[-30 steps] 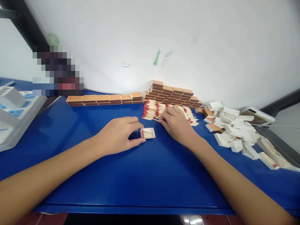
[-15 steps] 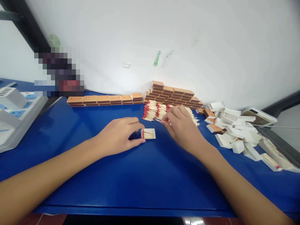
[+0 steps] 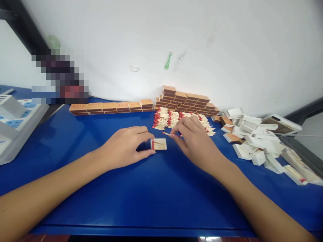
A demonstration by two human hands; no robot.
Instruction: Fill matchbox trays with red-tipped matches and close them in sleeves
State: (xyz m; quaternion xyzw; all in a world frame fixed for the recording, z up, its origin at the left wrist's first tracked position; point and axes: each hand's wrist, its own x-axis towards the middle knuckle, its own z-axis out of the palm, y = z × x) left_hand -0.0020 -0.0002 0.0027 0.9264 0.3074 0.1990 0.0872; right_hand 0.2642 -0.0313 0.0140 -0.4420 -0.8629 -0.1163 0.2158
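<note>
On the blue table (image 3: pixel 141 198), the left hand (image 3: pixel 124 144) grasps one end of a small white tray (image 3: pixel 164 142) between thumb and forefinger; red-headed matches (image 3: pixel 158 145) lie inside. Just beyond the tray, the right hand (image 3: pixel 195 139) pinches a single match (image 3: pixel 165 133) in its fingertips, head pointing left. Well right of those fingers is a heap of white trays (image 3: pixel 254 139). Just past them lies a match pile (image 3: pixel 160 119), then stacked matchboxes (image 3: pixel 185 101); beyond the left fingers runs a matchbox row (image 3: pixel 109 107).
</note>
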